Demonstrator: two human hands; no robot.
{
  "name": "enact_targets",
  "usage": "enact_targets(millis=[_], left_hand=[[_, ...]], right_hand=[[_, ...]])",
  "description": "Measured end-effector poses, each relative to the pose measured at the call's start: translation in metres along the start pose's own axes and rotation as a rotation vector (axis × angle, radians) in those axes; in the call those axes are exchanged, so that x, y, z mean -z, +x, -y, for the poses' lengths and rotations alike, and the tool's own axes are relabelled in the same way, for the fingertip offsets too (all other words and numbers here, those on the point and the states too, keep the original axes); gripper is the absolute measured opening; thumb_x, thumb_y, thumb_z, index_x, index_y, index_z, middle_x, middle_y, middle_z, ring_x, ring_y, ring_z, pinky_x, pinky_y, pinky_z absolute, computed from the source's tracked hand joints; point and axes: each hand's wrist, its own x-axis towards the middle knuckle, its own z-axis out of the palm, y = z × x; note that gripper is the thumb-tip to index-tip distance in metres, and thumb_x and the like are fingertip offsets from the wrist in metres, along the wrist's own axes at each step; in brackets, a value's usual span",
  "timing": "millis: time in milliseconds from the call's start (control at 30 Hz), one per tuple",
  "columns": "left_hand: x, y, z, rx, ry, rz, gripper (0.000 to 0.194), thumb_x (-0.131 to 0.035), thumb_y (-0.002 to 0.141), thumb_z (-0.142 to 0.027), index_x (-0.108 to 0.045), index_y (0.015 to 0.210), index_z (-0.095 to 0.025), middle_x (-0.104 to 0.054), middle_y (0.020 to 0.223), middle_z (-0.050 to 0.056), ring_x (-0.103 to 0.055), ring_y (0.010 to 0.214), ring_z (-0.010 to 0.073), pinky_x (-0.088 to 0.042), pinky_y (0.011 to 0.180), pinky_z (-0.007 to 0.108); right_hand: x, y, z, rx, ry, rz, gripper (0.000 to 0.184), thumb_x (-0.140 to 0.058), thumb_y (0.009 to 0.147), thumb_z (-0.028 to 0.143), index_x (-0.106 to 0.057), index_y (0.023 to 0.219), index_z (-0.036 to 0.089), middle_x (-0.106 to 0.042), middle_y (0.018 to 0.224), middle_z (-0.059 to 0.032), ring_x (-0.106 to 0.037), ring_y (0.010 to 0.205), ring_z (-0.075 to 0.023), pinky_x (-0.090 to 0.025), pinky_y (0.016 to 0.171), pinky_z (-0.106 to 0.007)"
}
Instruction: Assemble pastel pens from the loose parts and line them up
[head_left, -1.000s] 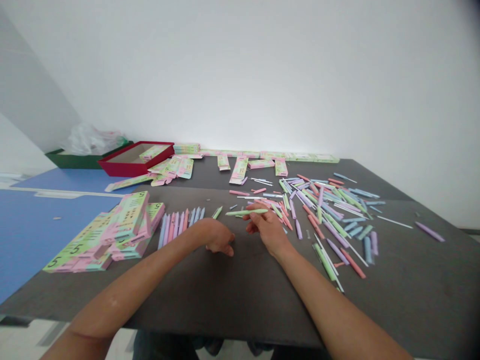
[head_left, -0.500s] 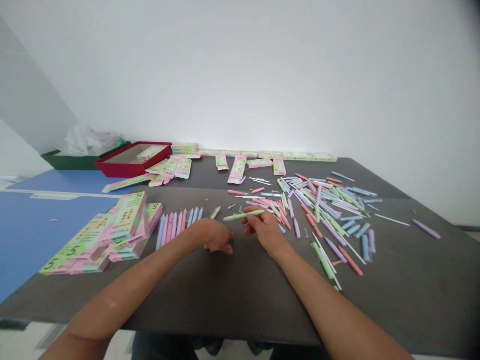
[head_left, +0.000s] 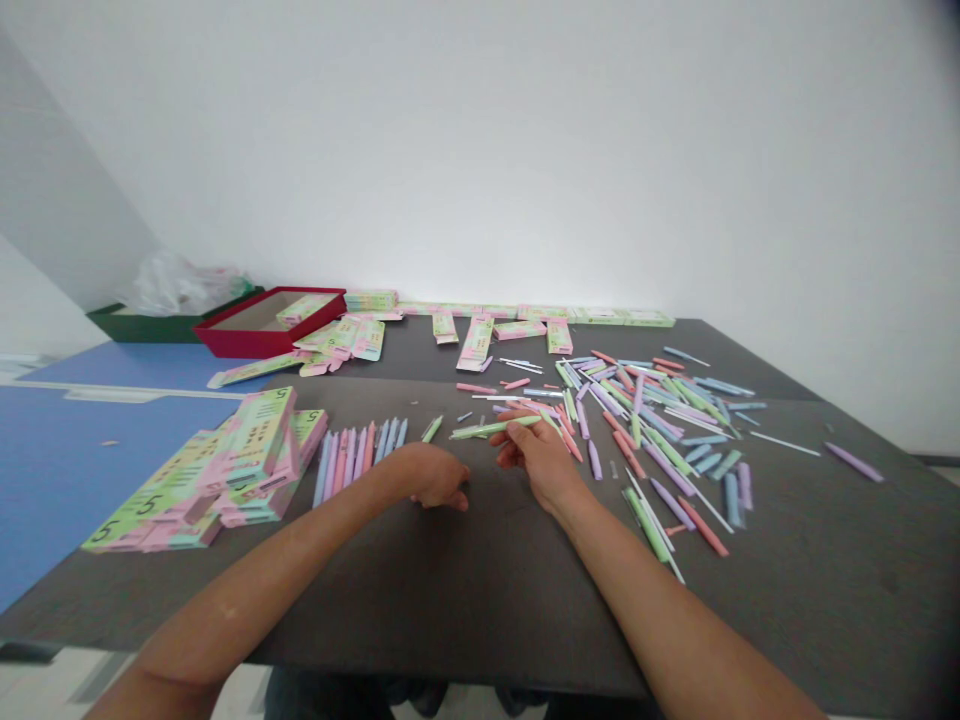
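My right hand point(head_left: 536, 455) pinches a light green pen point(head_left: 480, 430) near one end. The pen's other end points left, over the table. To its left is my left hand point(head_left: 439, 478), held low with its fingers curled downward. Whatever those fingers hold, if anything, is hidden. The tip of another green pen point(head_left: 433, 429) shows just behind the left hand; the rest of it is covered. Beside the left forearm lies a row of pens point(head_left: 349, 455) in blue, purple, pink and red, side by side and partly hidden by the arm.
Loose pen parts and white refills point(head_left: 660, 420) are scattered on the right of the dark table point(head_left: 465, 600). Printed cartons point(head_left: 251, 440) are stacked at left. Flattened cartons point(head_left: 341, 340), a red box lid point(head_left: 240, 342) and a green tray point(head_left: 142, 325) with plastic bags stand farther back.
My right hand has shifted slightly right with the green pen. My left hand has stayed almost in place.
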Motion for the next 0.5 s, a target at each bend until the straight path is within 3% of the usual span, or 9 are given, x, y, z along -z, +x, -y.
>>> enact_targets(millis=[200,400,500], left_hand=[[0.001,-0.002,-0.001,0.002,0.005,0.009,0.049,-0.049,0.086,-0.04,-0.054,0.126,-0.013,-0.071,0.091,0.017,-0.065,0.08,0.0291,-0.047,0.062,0.033],[0.001,-0.003,0.006,-0.001,-0.022,0.024,0.046,-0.047,0.087,-0.039,-0.055,0.126,-0.015,-0.072,0.085,0.013,-0.065,0.074,0.0254,-0.046,0.058,0.03],[-0.001,-0.002,0.007,0.001,-0.041,-0.03,0.043,-0.051,0.084,-0.039,-0.06,0.119,-0.016,-0.072,0.08,0.012,-0.065,0.069,0.0247,-0.046,0.056,0.029]], right_hand=[[0.003,0.003,-0.001,-0.048,0.065,-0.035,0.034,-0.061,0.074,0.046,-0.057,0.09,0.015,-0.062,0.058,0.0015,-0.053,0.041,-0.009,-0.041,0.041,-0.02],[0.008,0.004,0.012,0.084,0.164,-0.096,0.035,-0.06,0.076,0.049,-0.058,0.084,0.015,-0.06,0.053,0.0023,-0.048,0.04,-0.0073,-0.037,0.04,-0.019],[0.007,0.003,0.02,0.126,0.224,-0.072,0.033,-0.06,0.077,0.048,-0.058,0.083,0.016,-0.059,0.052,0.0027,-0.049,0.04,-0.0073,-0.037,0.04,-0.018]])
